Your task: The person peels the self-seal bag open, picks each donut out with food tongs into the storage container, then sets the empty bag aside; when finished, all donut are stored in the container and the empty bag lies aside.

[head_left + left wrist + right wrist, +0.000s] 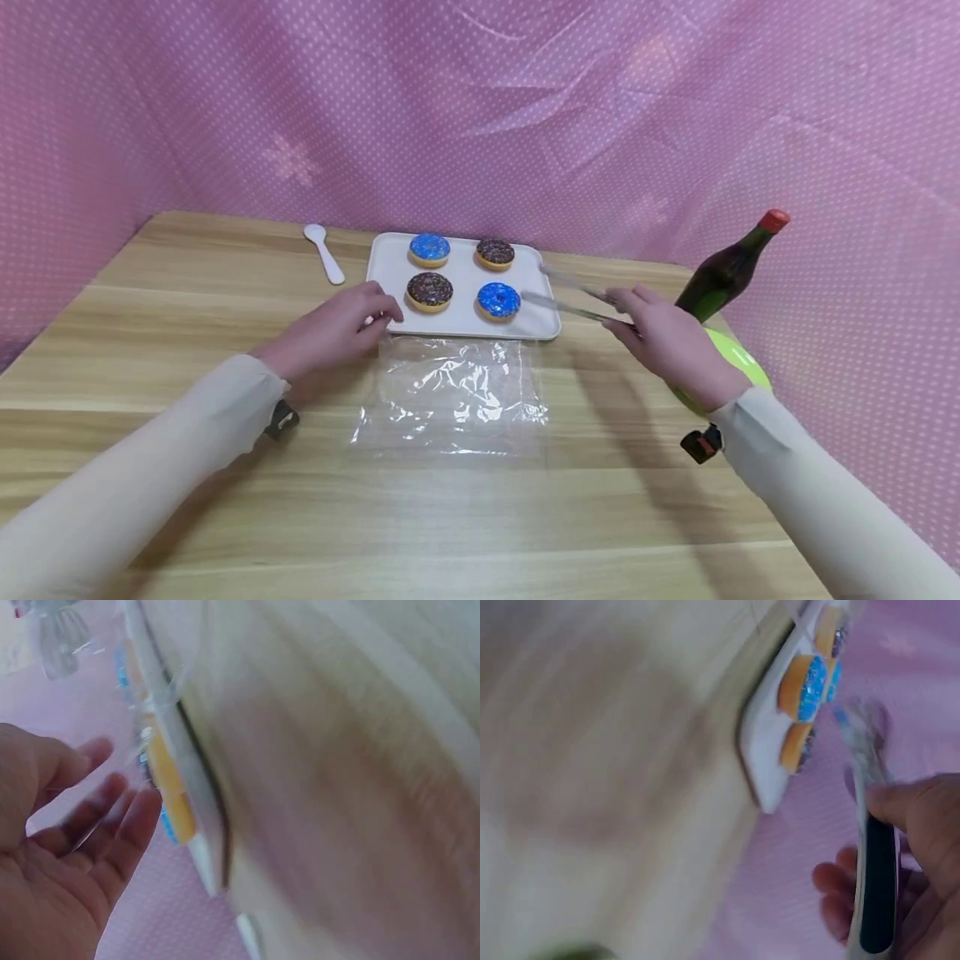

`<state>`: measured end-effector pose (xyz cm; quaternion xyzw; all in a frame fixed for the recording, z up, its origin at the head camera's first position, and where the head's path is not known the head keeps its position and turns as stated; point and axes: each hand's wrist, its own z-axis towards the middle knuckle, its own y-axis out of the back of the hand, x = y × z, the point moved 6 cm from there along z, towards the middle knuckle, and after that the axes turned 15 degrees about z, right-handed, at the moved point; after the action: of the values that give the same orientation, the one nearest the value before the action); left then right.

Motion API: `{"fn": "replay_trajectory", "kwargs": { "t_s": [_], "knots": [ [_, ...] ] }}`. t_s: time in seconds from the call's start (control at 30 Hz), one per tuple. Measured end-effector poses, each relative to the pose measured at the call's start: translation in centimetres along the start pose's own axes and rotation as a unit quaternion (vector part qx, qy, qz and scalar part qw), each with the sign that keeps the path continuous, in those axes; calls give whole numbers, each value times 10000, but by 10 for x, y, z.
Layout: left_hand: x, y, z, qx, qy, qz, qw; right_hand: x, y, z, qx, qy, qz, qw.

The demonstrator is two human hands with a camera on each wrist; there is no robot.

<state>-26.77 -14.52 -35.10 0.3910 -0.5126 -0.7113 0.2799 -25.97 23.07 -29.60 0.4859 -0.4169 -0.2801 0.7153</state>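
Observation:
My right hand (671, 342) holds a pair of metal tongs (877, 877) by their dark-padded handles. The spread tips reach over the right end of a white tray (457, 327), beside a blue-iced donut (498, 300). Three more stand on the tray: a chocolate donut (430, 291) at front left, a blue one (430, 249) behind it, and a chocolate one (495, 253) at back right. At the tray's front left corner is my left hand (345, 325), its fingers loosely bent with nothing between them. A clear plastic bag (457, 400) lies flat before the tray.
To the left of the tray lies a white spoon (326, 257). A dark green bottle with a red cap (723, 275) leans at the right, beyond my right hand. Next to it a bright green dish (738, 358) is partly hidden by that hand. Pink dotted cloth (480, 125) hangs behind the table.

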Motion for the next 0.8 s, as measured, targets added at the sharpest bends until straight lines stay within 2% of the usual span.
{"fn": "replay_trajectory", "kwargs": {
  "t_s": [0.1,0.17,0.23,0.33,0.47,0.63,0.8],
  "knots": [
    [-11,10,-6,-180,-142,300,9993,-21,-7,-8,-66,-812,920,9924],
    [-24,11,-12,-45,-349,481,9982,-32,-16,-12,-115,-1233,1271,9841],
    [-36,8,-18,218,-569,580,9965,-41,-24,-16,-179,-1513,1400,9784],
    [-49,0,-28,667,-683,809,9921,-52,-36,-20,-275,-1790,1412,9733],
    [-56,-11,-34,966,-712,1155,9860,-63,-46,-24,-308,-2046,1314,9695],
    [-60,-27,-33,1155,-796,1147,9834,-68,-53,-25,-75,-2324,896,9685],
    [-57,-39,-35,1251,-800,1231,9812,-65,-56,-23,189,-2484,525,9671]
  ]
}}
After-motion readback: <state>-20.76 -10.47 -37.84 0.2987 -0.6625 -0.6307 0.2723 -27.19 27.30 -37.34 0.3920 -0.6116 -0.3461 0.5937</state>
